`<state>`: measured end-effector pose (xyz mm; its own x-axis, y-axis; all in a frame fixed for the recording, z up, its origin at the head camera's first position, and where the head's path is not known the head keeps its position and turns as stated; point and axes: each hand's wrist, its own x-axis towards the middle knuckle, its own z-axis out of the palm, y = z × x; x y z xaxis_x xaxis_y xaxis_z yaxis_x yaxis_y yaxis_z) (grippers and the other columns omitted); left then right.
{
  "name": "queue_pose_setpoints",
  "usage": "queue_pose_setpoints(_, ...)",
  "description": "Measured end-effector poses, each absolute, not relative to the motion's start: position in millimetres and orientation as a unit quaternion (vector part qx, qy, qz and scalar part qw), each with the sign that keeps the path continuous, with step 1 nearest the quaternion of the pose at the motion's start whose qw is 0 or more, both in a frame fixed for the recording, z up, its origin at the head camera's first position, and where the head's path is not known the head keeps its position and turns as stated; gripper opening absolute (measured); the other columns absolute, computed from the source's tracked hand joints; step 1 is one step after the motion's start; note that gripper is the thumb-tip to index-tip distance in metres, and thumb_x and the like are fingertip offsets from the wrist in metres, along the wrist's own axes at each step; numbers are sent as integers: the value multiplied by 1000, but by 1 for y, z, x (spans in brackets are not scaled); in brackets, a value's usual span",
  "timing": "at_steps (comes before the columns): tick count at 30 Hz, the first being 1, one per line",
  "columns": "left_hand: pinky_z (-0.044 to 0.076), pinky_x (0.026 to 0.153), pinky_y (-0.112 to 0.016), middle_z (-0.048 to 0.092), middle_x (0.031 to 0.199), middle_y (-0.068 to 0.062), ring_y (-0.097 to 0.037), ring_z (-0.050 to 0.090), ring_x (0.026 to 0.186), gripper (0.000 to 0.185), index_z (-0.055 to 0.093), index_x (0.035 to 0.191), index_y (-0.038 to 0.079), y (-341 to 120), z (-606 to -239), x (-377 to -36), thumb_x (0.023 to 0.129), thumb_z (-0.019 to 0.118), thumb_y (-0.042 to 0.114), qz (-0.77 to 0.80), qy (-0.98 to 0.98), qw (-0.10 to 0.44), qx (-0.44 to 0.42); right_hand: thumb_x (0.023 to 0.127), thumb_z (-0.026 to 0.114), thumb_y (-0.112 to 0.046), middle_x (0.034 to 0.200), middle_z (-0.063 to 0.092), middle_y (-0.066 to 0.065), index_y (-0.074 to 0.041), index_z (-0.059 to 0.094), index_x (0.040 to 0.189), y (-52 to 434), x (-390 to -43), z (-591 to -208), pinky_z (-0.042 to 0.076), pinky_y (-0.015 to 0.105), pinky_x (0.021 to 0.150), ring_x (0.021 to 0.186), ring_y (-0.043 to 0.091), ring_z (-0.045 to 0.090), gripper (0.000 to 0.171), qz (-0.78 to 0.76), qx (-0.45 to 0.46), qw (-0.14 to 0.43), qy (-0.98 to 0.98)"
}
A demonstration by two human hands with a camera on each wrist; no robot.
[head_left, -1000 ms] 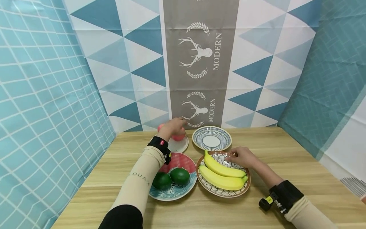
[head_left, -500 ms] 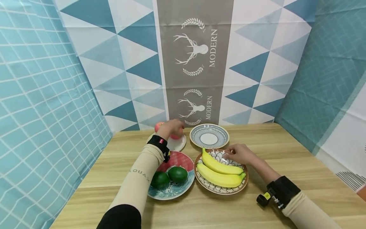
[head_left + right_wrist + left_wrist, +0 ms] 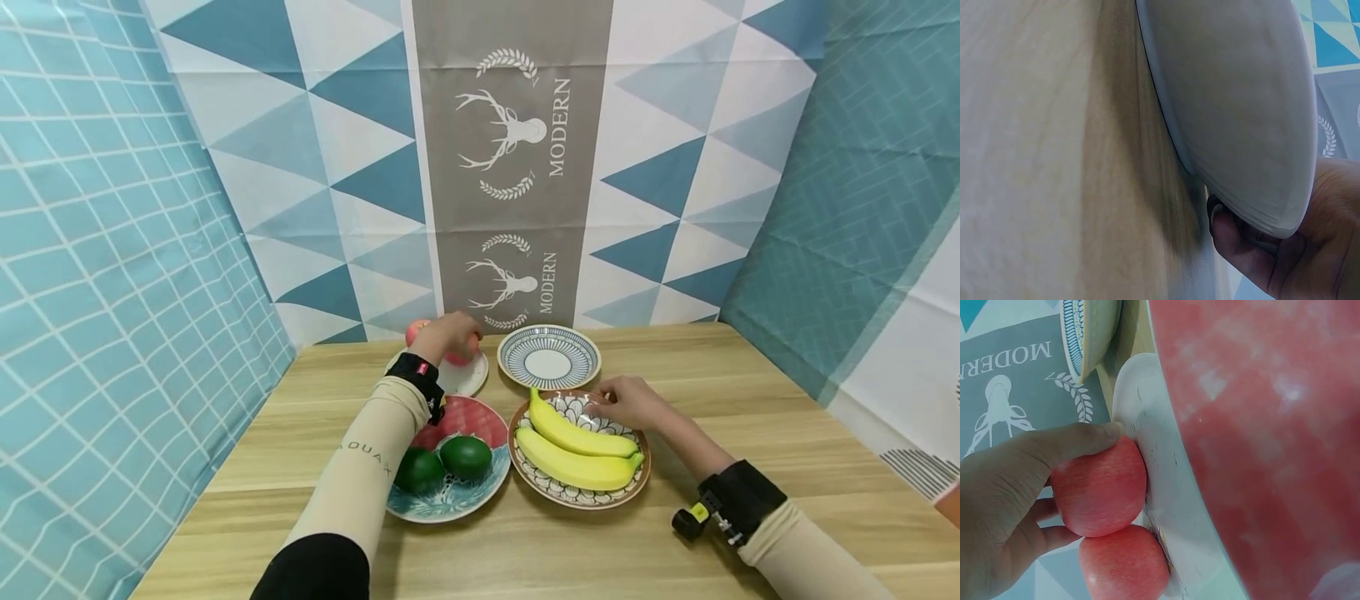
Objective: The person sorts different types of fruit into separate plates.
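In the left wrist view my left hand [image 3: 1016,506] grips a red apple [image 3: 1104,490], thumb on one side and fingers on the other. A second apple [image 3: 1125,565] touches it. Both are at a small white plate [image 3: 468,379] at the back of the table. My right hand [image 3: 633,402] holds the far right rim of a brown-rimmed patterned dish [image 3: 577,500], thumb inside. Its fingers [image 3: 1241,253] curl under the edge in the right wrist view. Two bananas [image 3: 573,473] lie side by side in that dish.
Left of the banana dish, a red and teal plate [image 3: 450,510] bears two dark green oval fruits [image 3: 467,458], partly behind my left forearm. A blue-striped plate [image 3: 549,365] stands at the back, beside the white one. Patterned cloth walls [image 3: 510,167] close off the back and sides.
My left hand has lowered a little and its fingers have closed round the apple. The right hand stays at the dish rim. The head view has shifted slightly.
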<state>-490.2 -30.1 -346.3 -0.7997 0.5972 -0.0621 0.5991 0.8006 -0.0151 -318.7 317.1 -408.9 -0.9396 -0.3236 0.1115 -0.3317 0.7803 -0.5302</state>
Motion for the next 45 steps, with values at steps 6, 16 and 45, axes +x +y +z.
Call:
queue_pose_setpoints(6, 52, 101, -45, 70, 124, -9, -30, 63, 115, 47, 75, 127, 11, -31, -347, -490, 80, 82, 10, -7, 952, 28, 304, 97, 79, -37, 70, 57, -2, -19, 69, 82, 315, -321, -408, 42, 31, 57, 64, 15, 51, 25, 270, 156, -1, -950)
queue_pose_setpoints(16, 53, 97, -43, 71, 124, -8, -29, 64, 113, 45, 77, 124, 13, -37, -345, -492, 79, 81, 11, -3, 955, 17, 297, 97, 76, -42, 73, 62, 0, -15, 74, 90, 314, -329, -397, 44, 32, 55, 63, 16, 54, 28, 255, 139, 15, -957)
queue_pose_setpoints(45, 53, 96, -42, 70, 123, -7, -28, 63, 111, 45, 77, 125, 14, -32, -352, -495, 80, 81, 13, 15, 956, 19, 291, 103, 67, -23, 106, 63, 28, 12, 56, 124, 328, -428, -363, 63, 39, 63, 72, 29, 71, 42, 240, 26, -68, -968)
